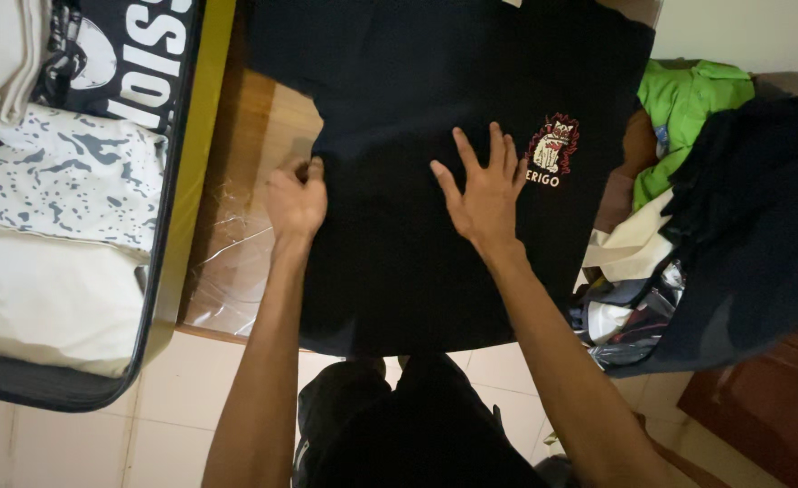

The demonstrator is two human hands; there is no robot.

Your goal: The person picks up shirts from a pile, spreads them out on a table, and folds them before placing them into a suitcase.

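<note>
Nearest, both forearms reach forward over a black t-shirt [399, 271] spread flat on a low wooden surface [236, 271], its long axis running straight away from the person. Left hand [296, 201] sits on the shirt's left edge, fingers curled and pinching the fabric there. Right hand [484, 190] lies flat with fingers spread, pressing mid-shirt, just left of the red-and-white chest print [552, 149]. Beyond the left hand sits an open suitcase [177, 226] of folded clothes; past the right hand, a loose clothes pile [688, 181].

Left hand [296, 201]: pinching the edge of a black T-shirt [399, 253].
Right hand [485, 192]: flat on it (fingers spread), beside its red emblem [552, 147].
</note>
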